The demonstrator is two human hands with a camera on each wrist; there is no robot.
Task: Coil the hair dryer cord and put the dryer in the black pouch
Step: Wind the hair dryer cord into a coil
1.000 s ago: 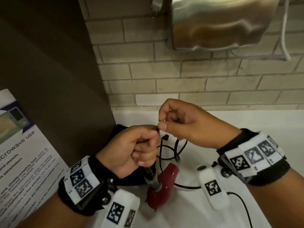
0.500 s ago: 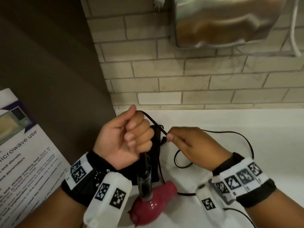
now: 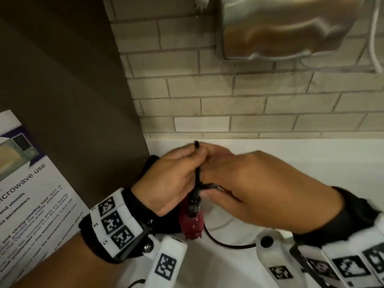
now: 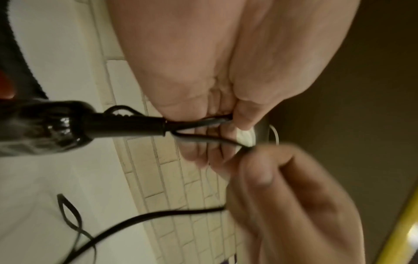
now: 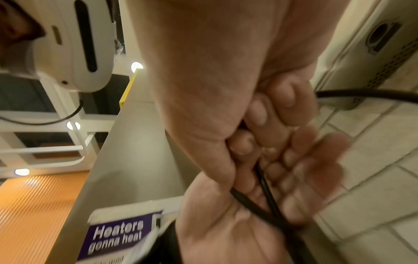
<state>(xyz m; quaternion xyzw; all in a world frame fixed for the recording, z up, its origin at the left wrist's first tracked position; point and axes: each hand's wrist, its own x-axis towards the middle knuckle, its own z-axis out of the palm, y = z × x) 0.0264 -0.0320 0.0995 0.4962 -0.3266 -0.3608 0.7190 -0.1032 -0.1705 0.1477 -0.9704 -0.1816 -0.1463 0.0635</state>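
The red hair dryer [image 3: 192, 225] hangs nose-down just below my hands, with its black cord [image 3: 197, 173] running up between them. My left hand [image 3: 187, 163] holds loops of cord [image 4: 199, 123], thumb pressed on them where they leave the dryer's black strain relief [image 4: 124, 125]. My right hand [image 3: 218, 177] lies against the left, its fingers curled round the cord [image 5: 264, 185]. Loose cord [image 3: 224, 243] trails over the white counter. The black pouch [image 3: 149, 167] lies under my left wrist, mostly hidden.
The white counter [image 3: 301, 163] meets a brick wall [image 3: 228, 100] at the back. A steel wall unit [image 3: 291, 28] hangs above right. A dark panel [image 3: 62, 90] and a microwave notice [image 3: 31, 194] stand at the left.
My right hand has swung left and up against my left hand, bringing another length of cord with it. The dryer now hangs straighter under my hands.
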